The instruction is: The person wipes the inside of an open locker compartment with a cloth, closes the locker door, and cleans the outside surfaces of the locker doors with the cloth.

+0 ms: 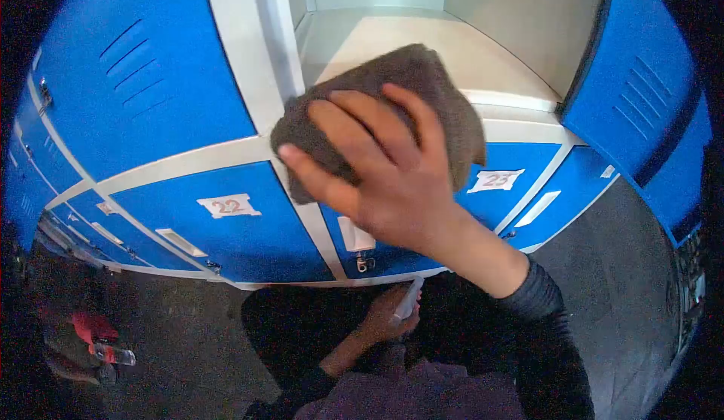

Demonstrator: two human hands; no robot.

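My right hand (385, 167) is spread over a folded grey-brown cloth (422, 65) and grips it from above. The cloth is at the front left edge of an open locker compartment (483, 58) with a pale interior. Whether it touches the frame there cannot be made out. Low down, near my lap, my left hand (388, 316) is closed around a slim whitish object (408, 299). Its kind is unclear, since the fingers and shadow hide part of it.
The compartment's blue door (641, 81) stands open at the right. Blue lockers labelled 22 (228, 206) and 23 (495, 181) are below, with small latches (364, 262). A red item and a bottle-like clear object (113, 354) lie on the dark floor (181, 322) at left.
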